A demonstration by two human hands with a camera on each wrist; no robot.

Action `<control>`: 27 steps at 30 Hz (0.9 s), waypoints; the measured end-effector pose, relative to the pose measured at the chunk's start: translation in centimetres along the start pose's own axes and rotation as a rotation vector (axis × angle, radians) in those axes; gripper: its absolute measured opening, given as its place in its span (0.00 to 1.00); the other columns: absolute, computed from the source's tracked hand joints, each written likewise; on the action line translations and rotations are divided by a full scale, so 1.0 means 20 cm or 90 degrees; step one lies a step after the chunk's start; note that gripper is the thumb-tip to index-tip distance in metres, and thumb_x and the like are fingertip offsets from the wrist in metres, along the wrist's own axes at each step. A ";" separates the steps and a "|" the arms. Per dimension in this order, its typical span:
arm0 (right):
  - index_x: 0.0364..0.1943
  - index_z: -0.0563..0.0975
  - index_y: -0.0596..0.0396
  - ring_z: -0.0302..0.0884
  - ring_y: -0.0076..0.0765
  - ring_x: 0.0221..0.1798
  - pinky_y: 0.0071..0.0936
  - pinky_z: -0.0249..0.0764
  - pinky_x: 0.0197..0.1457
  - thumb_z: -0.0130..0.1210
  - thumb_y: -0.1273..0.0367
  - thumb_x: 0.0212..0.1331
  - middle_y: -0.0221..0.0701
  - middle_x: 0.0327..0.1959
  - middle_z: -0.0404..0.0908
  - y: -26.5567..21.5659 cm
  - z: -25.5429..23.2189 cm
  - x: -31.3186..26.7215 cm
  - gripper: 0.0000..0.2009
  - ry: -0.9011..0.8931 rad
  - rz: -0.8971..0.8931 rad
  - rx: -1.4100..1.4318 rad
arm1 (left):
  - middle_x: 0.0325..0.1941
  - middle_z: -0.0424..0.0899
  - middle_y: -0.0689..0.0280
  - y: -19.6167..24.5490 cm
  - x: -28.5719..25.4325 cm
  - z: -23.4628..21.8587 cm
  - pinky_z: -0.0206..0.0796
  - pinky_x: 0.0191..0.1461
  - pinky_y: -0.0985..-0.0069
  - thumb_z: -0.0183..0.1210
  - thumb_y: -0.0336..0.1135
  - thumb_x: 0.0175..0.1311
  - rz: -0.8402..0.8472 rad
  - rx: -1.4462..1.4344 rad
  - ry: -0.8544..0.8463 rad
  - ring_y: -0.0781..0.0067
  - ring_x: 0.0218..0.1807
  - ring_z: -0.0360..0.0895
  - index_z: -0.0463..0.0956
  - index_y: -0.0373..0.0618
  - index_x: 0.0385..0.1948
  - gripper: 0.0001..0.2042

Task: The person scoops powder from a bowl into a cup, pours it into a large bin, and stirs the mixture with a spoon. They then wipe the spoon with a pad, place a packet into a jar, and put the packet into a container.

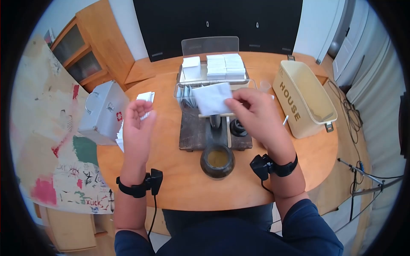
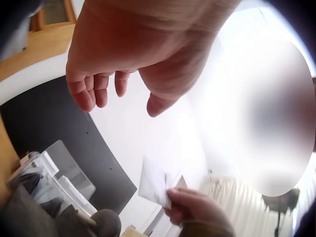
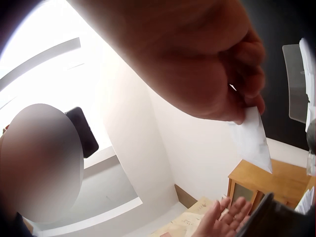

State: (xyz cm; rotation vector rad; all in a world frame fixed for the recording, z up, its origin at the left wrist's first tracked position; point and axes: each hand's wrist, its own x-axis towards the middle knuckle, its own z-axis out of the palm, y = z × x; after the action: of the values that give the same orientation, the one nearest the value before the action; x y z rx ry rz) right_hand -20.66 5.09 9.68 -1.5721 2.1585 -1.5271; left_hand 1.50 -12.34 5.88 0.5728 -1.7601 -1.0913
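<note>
A white paper packet is pinched between the thumb and fingers of the right hand, raised over the dark wooden stand. The same packet hangs from the right fingertips in the right wrist view. To the left, the left hand is raised with relaxed, slightly bent fingers and holds nothing; in the left wrist view this hand is apart from the packet. Below the packet, a dark round pot with yellowish contents stands near the table's front.
Behind the stand, a clear-lidded box holds stacked white packets. A cream bin marked HOUSE stands at right, a silver case at left. White papers lie beside the case. A black round object sits on the stand.
</note>
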 end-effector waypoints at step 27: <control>0.39 0.86 0.52 0.84 0.47 0.48 0.42 0.79 0.52 0.57 0.63 0.64 0.37 0.42 0.86 0.40 0.71 1.20 0.11 -0.391 -0.233 -0.775 | 0.36 0.77 0.67 -0.72 -0.13 -0.10 0.62 0.37 0.77 0.52 0.42 0.75 -0.577 -0.863 -0.047 0.72 0.37 0.72 0.73 0.47 0.40 0.09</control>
State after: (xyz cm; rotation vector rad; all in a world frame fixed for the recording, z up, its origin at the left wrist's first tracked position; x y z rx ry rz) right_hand -29.72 -22.31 7.71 -2.3103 2.4859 0.5326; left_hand 3.05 -18.27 -7.49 0.4026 -0.3901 -2.5471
